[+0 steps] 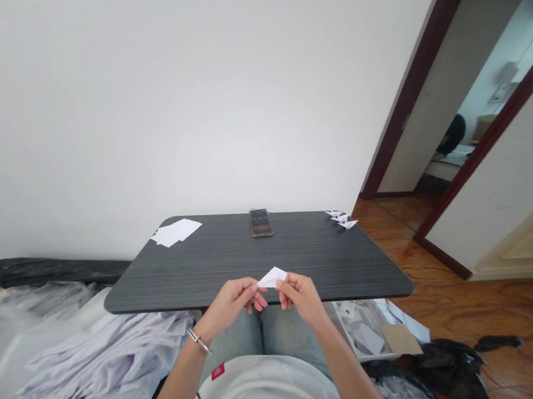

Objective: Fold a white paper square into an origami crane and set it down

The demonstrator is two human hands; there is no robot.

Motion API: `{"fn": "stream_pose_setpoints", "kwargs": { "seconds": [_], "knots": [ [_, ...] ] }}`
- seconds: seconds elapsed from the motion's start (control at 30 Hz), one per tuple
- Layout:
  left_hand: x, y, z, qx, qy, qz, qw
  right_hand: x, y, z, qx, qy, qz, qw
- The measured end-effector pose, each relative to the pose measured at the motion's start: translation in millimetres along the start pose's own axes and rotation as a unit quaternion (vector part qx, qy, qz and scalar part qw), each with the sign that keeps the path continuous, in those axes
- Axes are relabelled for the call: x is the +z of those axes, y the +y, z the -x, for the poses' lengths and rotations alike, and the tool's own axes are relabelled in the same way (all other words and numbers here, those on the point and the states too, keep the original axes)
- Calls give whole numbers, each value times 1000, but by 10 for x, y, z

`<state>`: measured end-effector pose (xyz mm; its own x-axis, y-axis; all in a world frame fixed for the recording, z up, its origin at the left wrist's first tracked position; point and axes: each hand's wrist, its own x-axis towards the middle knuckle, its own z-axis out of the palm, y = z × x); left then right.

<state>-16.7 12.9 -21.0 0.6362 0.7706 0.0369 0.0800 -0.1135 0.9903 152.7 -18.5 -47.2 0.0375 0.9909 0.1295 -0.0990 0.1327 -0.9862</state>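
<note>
A small folded white paper (273,277) with a pointed top is held up over the front edge of the dark table (225,260). My left hand (237,296) pinches its left corner between thumb and forefinger. At the right corner, my right hand (298,292) grips it the same way, fingers curled beneath. Flat white sheets (178,231) lie at the table's back left corner. Several small folded paper pieces (343,218) stand in a row near the back right corner.
A phone (261,222) lies at the table's back middle, near the wall. Heaped white cloth (104,360) sits to the left. On the right are a box of papers (366,335) and black plastic bags (449,366) on the wooden floor, with a doorway beyond.
</note>
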Motion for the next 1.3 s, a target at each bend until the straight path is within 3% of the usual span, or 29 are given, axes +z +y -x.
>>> {"fn": "stream_pose_setpoints", "kwargs": {
  "seconds": [0.23, 0.4, 0.7, 0.8, 1.07, 1.3],
  "knots": [
    [-48, -25, 10, 13, -10, -14, 1000, 2, -4, 4, 3, 23, -8, 1000],
    [-40, -13, 2, 13, 38, -27, 999, 19, -2, 12, -6, 48, -21, 999],
    [35, 72, -39, 39, 142, -39, 988, 129, 54, 52, -1, -63, 11, 998],
    [16, 66, -26, 46, 157, -73, 984, 115, 47, 54, -9, -63, 14, 998],
    [38, 39, -15, 54, 113, -141, 982, 76, 46, 36, -6, -6, 27, 1000],
    [35, 51, -16, 55, 124, -125, 983, 89, -14, 76, -30, -46, 64, 996]
  ]
}}
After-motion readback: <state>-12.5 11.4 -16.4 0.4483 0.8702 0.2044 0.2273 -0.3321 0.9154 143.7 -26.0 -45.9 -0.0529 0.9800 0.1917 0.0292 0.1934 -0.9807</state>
